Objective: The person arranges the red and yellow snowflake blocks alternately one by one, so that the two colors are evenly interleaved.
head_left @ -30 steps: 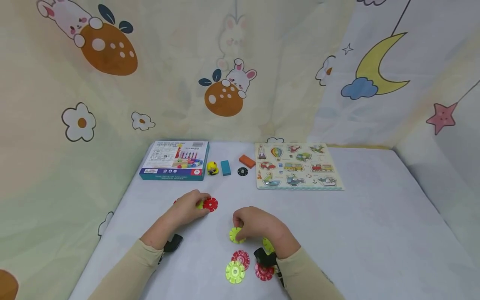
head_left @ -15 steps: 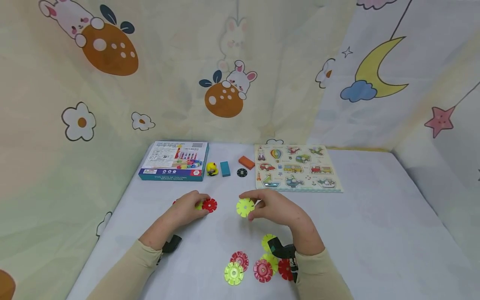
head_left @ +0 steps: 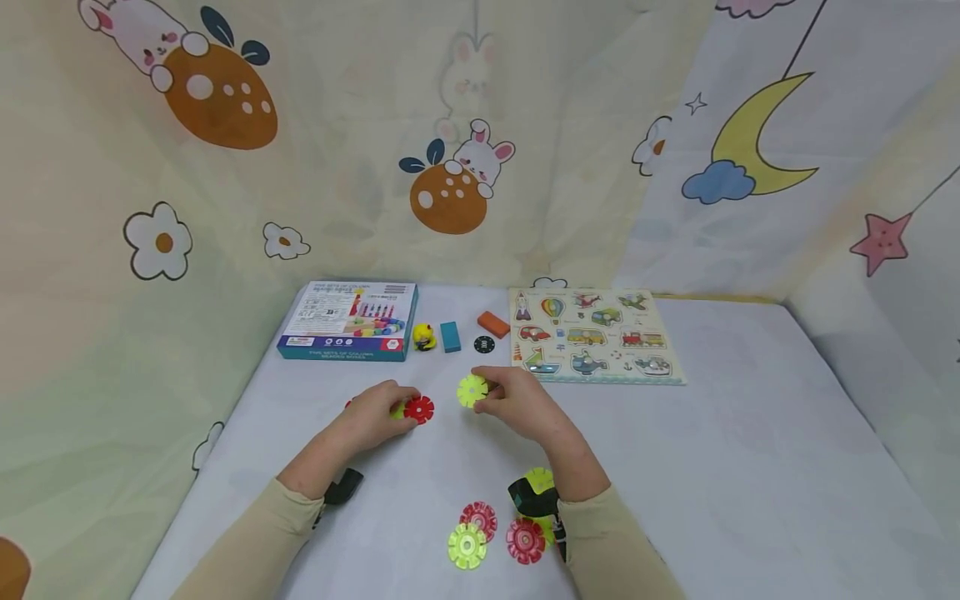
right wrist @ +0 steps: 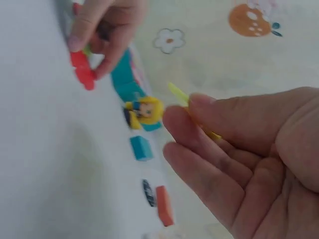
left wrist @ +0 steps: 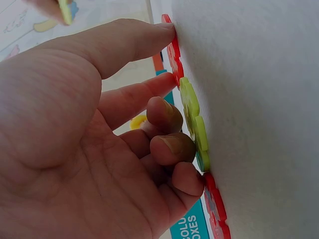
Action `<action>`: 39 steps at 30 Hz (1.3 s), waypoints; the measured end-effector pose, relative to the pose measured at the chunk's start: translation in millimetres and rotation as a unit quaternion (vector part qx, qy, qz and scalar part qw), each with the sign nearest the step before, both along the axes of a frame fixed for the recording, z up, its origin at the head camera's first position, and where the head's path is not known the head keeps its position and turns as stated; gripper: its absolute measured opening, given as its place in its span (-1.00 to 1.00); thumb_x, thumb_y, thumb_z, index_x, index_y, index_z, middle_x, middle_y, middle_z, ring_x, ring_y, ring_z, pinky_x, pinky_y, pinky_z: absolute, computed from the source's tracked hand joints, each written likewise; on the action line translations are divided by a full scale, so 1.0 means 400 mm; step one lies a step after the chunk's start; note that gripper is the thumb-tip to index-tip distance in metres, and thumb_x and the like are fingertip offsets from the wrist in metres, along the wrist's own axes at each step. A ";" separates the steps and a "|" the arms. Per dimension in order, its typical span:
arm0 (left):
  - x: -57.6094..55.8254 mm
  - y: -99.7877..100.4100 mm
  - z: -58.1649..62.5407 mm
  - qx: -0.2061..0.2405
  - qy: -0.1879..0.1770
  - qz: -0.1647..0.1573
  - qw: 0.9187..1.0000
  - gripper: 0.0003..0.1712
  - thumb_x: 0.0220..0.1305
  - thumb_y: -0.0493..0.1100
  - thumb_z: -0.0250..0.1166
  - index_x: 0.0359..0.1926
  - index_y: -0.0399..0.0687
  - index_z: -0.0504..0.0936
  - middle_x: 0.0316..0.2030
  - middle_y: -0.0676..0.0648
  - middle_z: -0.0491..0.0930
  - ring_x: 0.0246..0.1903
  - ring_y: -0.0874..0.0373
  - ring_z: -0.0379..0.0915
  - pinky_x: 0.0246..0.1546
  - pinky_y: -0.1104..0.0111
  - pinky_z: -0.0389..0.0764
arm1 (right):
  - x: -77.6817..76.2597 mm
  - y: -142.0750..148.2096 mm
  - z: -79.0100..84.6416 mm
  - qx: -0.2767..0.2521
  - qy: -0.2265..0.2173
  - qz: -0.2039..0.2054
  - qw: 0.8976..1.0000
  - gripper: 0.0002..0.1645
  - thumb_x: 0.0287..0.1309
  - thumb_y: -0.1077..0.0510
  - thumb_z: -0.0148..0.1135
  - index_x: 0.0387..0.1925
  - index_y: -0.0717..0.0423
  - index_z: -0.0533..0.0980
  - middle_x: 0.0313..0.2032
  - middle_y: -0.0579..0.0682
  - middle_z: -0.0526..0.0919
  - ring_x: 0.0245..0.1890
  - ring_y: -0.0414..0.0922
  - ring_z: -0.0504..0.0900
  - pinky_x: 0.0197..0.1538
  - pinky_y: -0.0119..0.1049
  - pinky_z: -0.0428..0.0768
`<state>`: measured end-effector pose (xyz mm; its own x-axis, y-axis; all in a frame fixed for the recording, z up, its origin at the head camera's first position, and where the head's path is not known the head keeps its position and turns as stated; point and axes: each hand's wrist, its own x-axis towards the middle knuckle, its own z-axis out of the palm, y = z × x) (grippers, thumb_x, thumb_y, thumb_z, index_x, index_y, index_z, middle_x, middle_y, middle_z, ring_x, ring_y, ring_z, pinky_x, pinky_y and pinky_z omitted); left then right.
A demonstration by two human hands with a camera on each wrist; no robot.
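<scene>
1. The right hand [head_left: 517, 404] pinches a bright yellow-green, round, flower-edged plastic disc [head_left: 472, 390] between thumb and index finger, above the white table [head_left: 712, 467] and apart from the other discs.
2. Short slots cut into this disc's rim, leaving blunt petals around it, and a small pale mark sits at its centre. From the right wrist it shows as a thin sliver, mostly covered by the fingers.
3. The left hand [head_left: 371, 412] is low at the table; its thumb and index finger hold opposite edges of a glossy red, slotted plastic disc [head_left: 420, 409], while its other fingers curl inward.
4. That red disc ends a row lying flat: next comes a yellow-green slotted disc of the row [left wrist: 192, 104], then a second red slotted disc [left wrist: 217, 209]. Whether their slots interlock is hard to tell.
5. Nearer the person lie loose discs of the same shape: a yellow-green one with faint rings [head_left: 467, 546] overlapping a pinkish-red one [head_left: 480, 518], and a darker red one with clear concentric rings [head_left: 525, 540] overlapping another yellow-green one [head_left: 544, 527], partly hidden by the black wrist camera [head_left: 534, 498].
</scene>
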<state>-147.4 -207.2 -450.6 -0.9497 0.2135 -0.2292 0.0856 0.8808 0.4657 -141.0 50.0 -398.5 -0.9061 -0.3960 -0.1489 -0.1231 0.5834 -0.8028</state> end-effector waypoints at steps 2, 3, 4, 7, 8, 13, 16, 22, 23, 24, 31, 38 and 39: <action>-0.001 0.000 -0.002 -0.001 0.003 -0.002 1.000 -0.36 -0.04 0.05 0.48 0.14 0.14 0.56 -0.31 0.09 0.45 -0.24 0.16 0.34 -0.31 0.32 0.46 | -0.003 -0.022 -0.019 0.019 -0.005 -0.014 1.000 -0.38 0.08 0.15 0.35 0.22 0.02 0.44 -0.27 -0.09 0.54 -0.25 -0.10 0.49 -0.25 -0.30 0.53; -0.001 0.000 -0.003 -0.002 0.003 -0.003 1.000 -0.36 -0.04 0.05 0.48 0.14 0.14 0.56 -0.31 0.09 0.44 -0.24 0.16 0.34 -0.31 0.32 0.46 | -0.003 -0.032 -0.030 0.027 -0.009 -0.019 0.999 -0.38 0.08 0.14 0.36 0.21 0.03 0.45 -0.26 -0.09 0.54 -0.25 -0.11 0.48 -0.24 -0.30 0.53; -0.001 0.000 -0.004 -0.002 0.005 -0.005 1.000 -0.36 -0.04 0.05 0.48 0.14 0.13 0.56 -0.31 0.09 0.44 -0.24 0.16 0.34 -0.31 0.33 0.46 | -0.002 -0.043 -0.040 0.037 -0.014 -0.023 0.999 -0.38 0.07 0.13 0.36 0.21 0.03 0.45 -0.25 -0.10 0.54 -0.24 -0.11 0.48 -0.22 -0.29 0.52; -0.003 0.002 -0.007 -0.003 0.006 -0.009 1.000 -0.35 -0.04 0.06 0.48 0.14 0.14 0.56 -0.32 0.10 0.44 -0.25 0.17 0.34 -0.32 0.34 0.46 | 0.004 -0.071 -0.074 0.058 -0.018 -0.030 0.998 -0.41 0.08 0.13 0.36 0.19 0.06 0.47 -0.28 -0.12 0.54 -0.27 -0.13 0.48 -0.22 -0.31 0.52; -0.003 0.003 -0.007 -0.002 0.006 -0.011 1.000 -0.35 -0.04 0.07 0.48 0.14 0.14 0.56 -0.32 0.10 0.44 -0.25 0.18 0.34 -0.32 0.34 0.47 | 0.007 -0.078 -0.086 0.066 -0.014 -0.030 0.997 -0.41 0.08 0.12 0.35 0.18 0.06 0.47 -0.31 -0.13 0.54 -0.29 -0.14 0.47 -0.24 -0.32 0.51; -0.008 0.011 -0.010 0.001 0.008 -0.020 1.000 -0.35 -0.03 0.08 0.47 0.14 0.13 0.56 -0.34 0.10 0.44 -0.28 0.19 0.35 -0.31 0.34 0.47 | 0.014 -0.095 -0.133 0.110 0.043 -0.039 0.992 -0.42 0.08 0.04 0.35 0.16 0.05 0.48 -0.40 -0.15 0.48 -0.39 -0.18 0.44 -0.37 -0.36 0.46; -0.009 0.014 -0.010 -0.002 0.013 -0.024 1.000 -0.37 -0.02 0.08 0.46 0.14 0.13 0.57 -0.33 0.10 0.45 -0.28 0.19 0.36 -0.30 0.34 0.47 | 0.014 -0.096 -0.142 0.131 0.065 -0.056 0.988 -0.41 0.07 0.00 0.36 0.16 0.02 0.49 -0.34 -0.10 0.45 -0.36 -0.18 0.42 -0.35 -0.35 0.45; -0.006 0.013 -0.006 -0.014 0.020 -0.030 0.999 -0.37 0.00 0.07 0.45 0.15 0.12 0.56 -0.31 0.10 0.45 -0.27 0.19 0.36 -0.30 0.34 0.47 | 0.009 -0.096 -0.142 0.146 0.068 -0.078 0.984 -0.52 0.06 0.05 0.38 0.04 0.09 0.55 -0.32 -0.07 0.43 -0.35 -0.17 0.40 -0.32 -0.34 0.46; -0.005 0.013 -0.006 -0.016 0.022 -0.033 0.999 -0.37 0.00 0.06 0.45 0.15 0.11 0.56 -0.30 0.09 0.45 -0.28 0.19 0.36 -0.30 0.34 0.48 | 0.008 -0.097 -0.141 0.146 0.067 -0.079 0.984 -0.54 0.06 0.06 0.38 0.02 0.09 0.55 -0.34 -0.07 0.43 -0.36 -0.17 0.40 -0.33 -0.34 0.45; -0.004 0.013 -0.004 -0.017 0.024 -0.035 0.999 -0.37 -0.01 0.06 0.46 0.14 0.10 0.56 -0.30 0.09 0.46 -0.27 0.19 0.36 -0.30 0.33 0.48 | 0.008 -0.097 -0.140 0.143 0.067 -0.080 0.984 -0.55 0.06 0.06 0.38 0.01 0.10 0.56 -0.35 -0.08 0.42 -0.37 -0.17 0.40 -0.35 -0.34 0.45; -0.004 0.038 0.011 -0.020 0.034 -0.027 0.999 -0.36 -0.03 0.08 0.47 0.14 0.13 0.57 -0.20 0.05 0.50 -0.21 0.17 0.38 -0.23 0.29 0.51 | 0.005 -0.101 -0.142 0.136 0.071 -0.081 0.985 -0.57 0.05 0.06 0.38 -0.01 0.07 0.56 -0.37 -0.09 0.42 -0.38 -0.17 0.41 -0.38 -0.35 0.44; -0.005 0.100 0.039 -0.011 0.020 -0.049 0.999 -0.36 0.01 0.09 0.42 0.16 0.08 0.56 -0.10 -0.03 0.53 -0.14 0.10 0.40 -0.13 0.16 0.51 | -0.001 -0.104 -0.142 0.128 0.057 -0.074 0.987 -0.60 0.05 0.05 0.38 -0.05 0.06 0.58 -0.35 -0.10 0.42 -0.35 -0.16 0.40 -0.33 -0.34 0.45; -0.003 0.106 0.040 -0.011 0.019 -0.055 0.998 -0.36 0.02 0.08 0.42 0.16 0.08 0.56 -0.15 -0.03 0.53 -0.17 0.11 0.40 -0.16 0.19 0.51 | -0.002 -0.103 -0.142 0.126 0.055 -0.072 0.988 -0.60 0.05 0.04 0.37 -0.06 0.07 0.58 -0.35 -0.10 0.42 -0.35 -0.16 0.40 -0.33 -0.34 0.44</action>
